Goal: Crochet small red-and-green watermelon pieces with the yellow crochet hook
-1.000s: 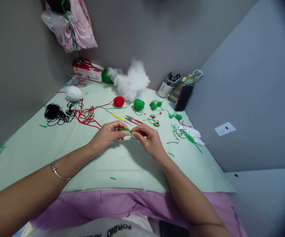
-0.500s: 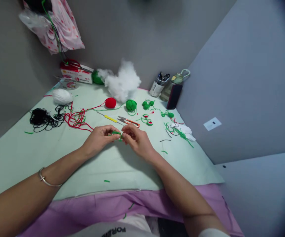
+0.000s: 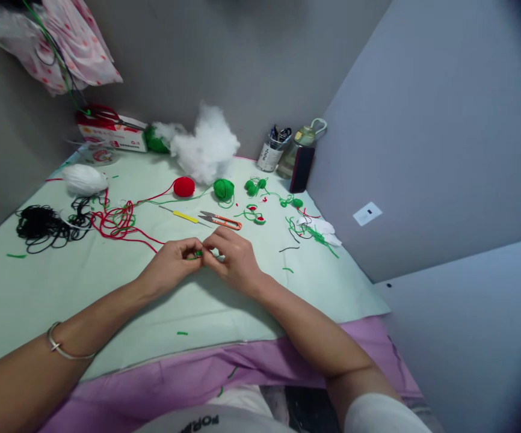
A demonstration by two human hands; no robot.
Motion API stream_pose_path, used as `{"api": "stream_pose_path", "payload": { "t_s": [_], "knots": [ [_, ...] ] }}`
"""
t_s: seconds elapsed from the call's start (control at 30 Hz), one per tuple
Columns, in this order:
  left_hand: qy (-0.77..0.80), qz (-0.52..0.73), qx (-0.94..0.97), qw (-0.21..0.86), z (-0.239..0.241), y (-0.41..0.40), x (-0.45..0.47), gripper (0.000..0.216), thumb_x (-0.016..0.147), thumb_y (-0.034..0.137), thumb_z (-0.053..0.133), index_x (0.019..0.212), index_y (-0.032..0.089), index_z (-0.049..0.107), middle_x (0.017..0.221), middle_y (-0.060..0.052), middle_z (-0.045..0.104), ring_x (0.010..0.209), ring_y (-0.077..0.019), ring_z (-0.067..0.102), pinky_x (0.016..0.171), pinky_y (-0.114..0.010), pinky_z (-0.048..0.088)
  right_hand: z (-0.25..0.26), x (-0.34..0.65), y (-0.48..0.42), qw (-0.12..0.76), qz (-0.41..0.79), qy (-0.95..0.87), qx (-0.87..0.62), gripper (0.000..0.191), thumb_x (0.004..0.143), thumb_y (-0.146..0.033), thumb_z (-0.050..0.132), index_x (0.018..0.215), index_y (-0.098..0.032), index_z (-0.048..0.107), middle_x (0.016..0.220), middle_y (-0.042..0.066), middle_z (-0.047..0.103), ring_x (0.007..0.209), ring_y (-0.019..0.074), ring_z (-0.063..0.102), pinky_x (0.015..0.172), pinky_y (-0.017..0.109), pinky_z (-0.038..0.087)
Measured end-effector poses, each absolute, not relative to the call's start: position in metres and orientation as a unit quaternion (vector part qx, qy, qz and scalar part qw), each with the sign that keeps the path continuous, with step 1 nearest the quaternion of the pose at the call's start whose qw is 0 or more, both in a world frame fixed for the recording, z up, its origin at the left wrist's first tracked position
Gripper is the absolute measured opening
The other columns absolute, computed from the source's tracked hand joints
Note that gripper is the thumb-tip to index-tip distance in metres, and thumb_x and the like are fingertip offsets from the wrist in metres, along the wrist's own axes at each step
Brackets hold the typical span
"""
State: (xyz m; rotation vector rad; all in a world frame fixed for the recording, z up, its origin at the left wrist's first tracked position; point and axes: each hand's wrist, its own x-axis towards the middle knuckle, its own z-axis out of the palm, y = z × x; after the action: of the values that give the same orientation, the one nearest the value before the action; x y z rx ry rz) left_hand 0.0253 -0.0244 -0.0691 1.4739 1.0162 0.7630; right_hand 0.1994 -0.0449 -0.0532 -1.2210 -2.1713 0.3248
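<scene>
My left hand (image 3: 170,267) and my right hand (image 3: 231,258) meet fingertip to fingertip above the pale green table cover (image 3: 39,288). Both pinch a small green yarn piece (image 3: 197,254), mostly hidden between the fingers. A silver bangle (image 3: 59,349) sits on my left forearm. Just beyond the hands lie orange thread snips (image 3: 222,221) and a yellow-handled crochet hook (image 3: 183,215).
Farther back are a red yarn ball (image 3: 183,186), a green yarn ball (image 3: 223,189), white stuffing (image 3: 206,147), tangled red yarn (image 3: 116,222), black yarn (image 3: 41,222) and a white ball (image 3: 82,178). A jar (image 3: 272,153), bottle (image 3: 294,153) and dark phone (image 3: 302,169) stand by the corner.
My hands have drawn closer together, and the green yarn piece that stretched between them now shows only as a speck. The view has shifted, so everything sits farther left.
</scene>
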Motion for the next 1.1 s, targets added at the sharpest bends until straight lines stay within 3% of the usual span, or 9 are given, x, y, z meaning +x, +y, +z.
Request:
{"api": "stream_pose_path", "payload": {
  "t_s": [0.13,0.3,0.5,0.77,0.9,1.0,1.1],
  "knots": [
    [0.413,0.32,0.615,0.59,-0.068,-0.022,0.022,0.012,0.071,0.028,0.069,0.072,0.016,0.066,0.063,0.004,0.054,0.06,-0.0107,0.043,0.056,-0.021,0.033,-0.055,0.198,-0.041,0.38,0.164,-0.804,-0.427,0.017,0.096,-0.027,0.051,0.084,-0.02,0.061,0.094,0.006,0.06,0.082,0.0154,0.056,0.07,0.027,0.044],
    [0.397,0.331,0.607,0.604,-0.063,-0.024,0.022,0.021,0.074,0.037,0.073,0.078,0.016,0.07,0.071,0.001,0.062,0.066,-0.0132,0.05,0.061,-0.023,0.04,-0.054,0.197,-0.035,0.396,0.247,-0.768,-0.439,0.014,0.09,-0.023,0.057,0.077,-0.021,0.057,0.083,0.001,0.052,0.064,0.012,0.046,0.061,0.027,0.04],
    [0.405,0.335,0.609,0.594,-0.064,-0.026,0.023,0.024,0.073,0.038,0.073,0.078,0.015,0.068,0.066,0.003,0.056,0.058,-0.0109,0.043,0.055,-0.023,0.033,-0.055,0.192,-0.033,0.47,0.291,-0.7,-0.451,0.014,0.086,-0.024,0.059,0.073,-0.02,0.06,0.078,0.001,0.054,0.072,0.0143,0.049,0.062,0.027,0.039],
    [0.375,0.318,0.603,0.628,-0.056,-0.019,0.012,0.029,0.08,0.046,0.071,0.083,0.017,0.071,0.069,0.002,0.057,0.06,-0.0102,0.045,0.056,-0.022,0.036,-0.049,0.199,-0.026,0.436,0.551,-0.58,-0.413,0.013,0.076,-0.03,0.065,0.074,-0.018,0.059,0.068,-0.004,0.054,0.055,0.0081,0.044,0.055,0.024,0.037],
    [0.4,0.3,0.614,0.61,-0.062,-0.023,0.017,0.025,0.078,0.042,0.072,0.081,0.017,0.07,0.066,0.003,0.057,0.059,-0.0106,0.045,0.056,-0.023,0.035,-0.051,0.198,-0.022,0.443,0.554,-0.563,-0.424,0.016,0.074,-0.032,0.069,0.07,-0.018,0.062,0.065,-0.004,0.054,0.055,0.0081,0.044,0.054,0.024,0.037],
    [0.397,0.252,0.637,0.611,-0.068,-0.029,0.024,0.022,0.073,0.038,0.075,0.072,0.016,0.068,0.063,0.002,0.058,0.059,-0.0117,0.045,0.056,-0.024,0.034,-0.054,0.2,-0.018,0.497,0.507,-0.545,-0.446,0.017,0.073,-0.031,0.072,0.069,-0.018,0.063,0.06,-0.005,0.052,0.053,0.0079,0.044,0.054,0.024,0.038],
    [0.376,0.23,0.644,0.626,-0.071,-0.031,0.027,0.021,0.075,0.037,0.074,0.075,0.017,0.069,0.064,0.002,0.057,0.059,-0.0114,0.045,0.055,-0.024,0.033,-0.053,0.203,-0.017,0.506,0.533,-0.513,-0.443,0.025,0.077,-0.039,0.074,0.074,-0.018,0.06,0.062,-0.005,0.057,0.049,0.0062,0.043,0.047,0.021,0.032]
  ]
}}
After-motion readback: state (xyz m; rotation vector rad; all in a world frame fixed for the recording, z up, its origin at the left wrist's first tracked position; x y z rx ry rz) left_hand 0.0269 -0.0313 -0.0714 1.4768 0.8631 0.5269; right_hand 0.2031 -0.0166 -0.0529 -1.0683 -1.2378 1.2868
